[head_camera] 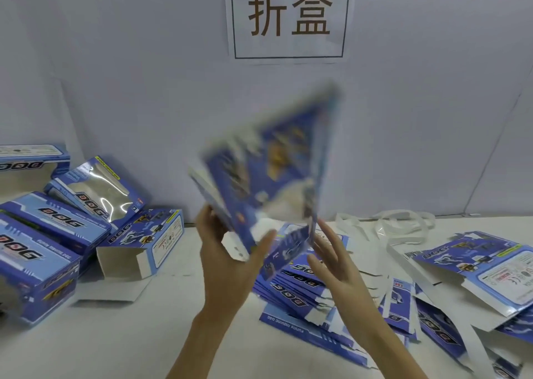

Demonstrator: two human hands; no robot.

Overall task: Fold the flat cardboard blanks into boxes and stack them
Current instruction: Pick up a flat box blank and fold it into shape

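Head view: we grip a blurred blank (268, 171) in our left hand (227, 251); right hand (331, 260) open beside it. One-handed hold may let it slip onto the bench (161, 335).

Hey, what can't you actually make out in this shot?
Head view only:
- Held blank: motion blur hides its print and fold state.
- Right hand: blank's edge hides its fingertip contact.
- Leftmost folded boxes: cut by left edge.
- Flat blanks: cut by right edge.

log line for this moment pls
step: opening blank | left hand: holds blurred cardboard blank | right hand: open, beside blank | folded boxes: left | flat blanks: right
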